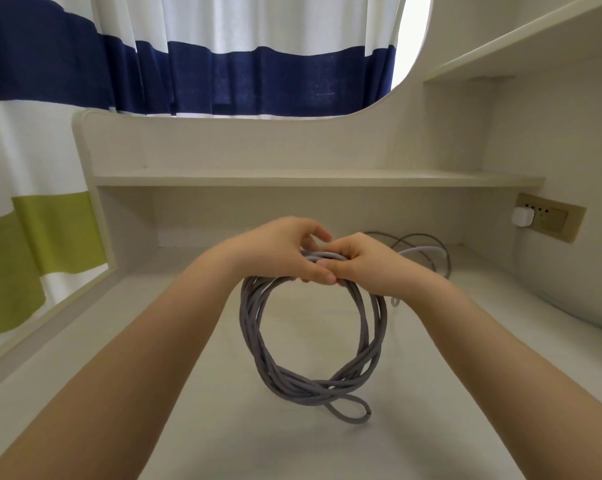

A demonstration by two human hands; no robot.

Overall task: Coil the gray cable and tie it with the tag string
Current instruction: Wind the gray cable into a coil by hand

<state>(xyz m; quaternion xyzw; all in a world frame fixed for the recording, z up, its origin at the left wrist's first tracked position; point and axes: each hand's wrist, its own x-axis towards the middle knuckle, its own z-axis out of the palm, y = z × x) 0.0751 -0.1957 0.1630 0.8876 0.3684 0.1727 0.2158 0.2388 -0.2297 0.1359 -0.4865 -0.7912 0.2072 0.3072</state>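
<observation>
At the far left a white curtain with navy and lime-green bands (39, 244) is seen beside the pale wooden table (223, 427). Over the middle of the table, the left hand (278, 252) is closed on the top of the coiled gray cable (254, 341), thumb and fingers pinched around the bundled strands. The coil is held upright — its lower loops rest on the table surface, with one small loop lying loose in front. Touching the left hand, the right hand (365, 263) is likewise clenched around the top of the coil. Whether a tag string is held cannot be told. Behind, loose cable is trailed toward a white plug (522, 217) seated in a beige wall socket strip (552, 218).
</observation>
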